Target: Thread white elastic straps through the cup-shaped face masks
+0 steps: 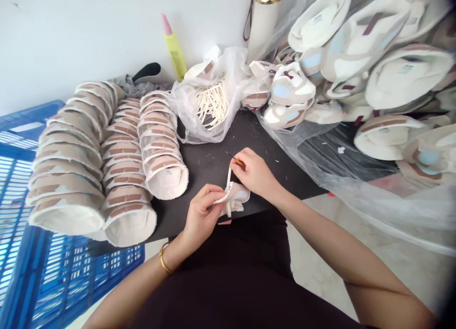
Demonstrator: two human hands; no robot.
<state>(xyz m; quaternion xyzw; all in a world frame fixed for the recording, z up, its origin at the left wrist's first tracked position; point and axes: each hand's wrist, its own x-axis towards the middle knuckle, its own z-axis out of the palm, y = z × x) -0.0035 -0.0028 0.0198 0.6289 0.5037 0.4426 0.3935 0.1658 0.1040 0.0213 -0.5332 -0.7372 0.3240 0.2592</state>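
At the front edge of the black table [210, 160], my left hand [204, 211] pinches the edge of a small cream shoe upper [239, 193] with a pale blue patch. My right hand [257, 173] is closed around a thin tool with an orange-brown handle [238, 161] and a dark pointed tip, which points up and left. A flat white lace [229, 177] runs from the upper to the fingers of my right hand. Whether those fingers also grip the lace is hard to see. Part of the upper is hidden behind my left fingers.
Rows of nested shoe uppers [123, 169] stand at left, above a blue plastic crate [67, 281]. A clear bag holds many cream laces [213, 103]. More uppers [384, 32] pile up at right on plastic sheeting [356, 200]. A yellow bottle [175, 53] and white flask [264, 24] stand behind.
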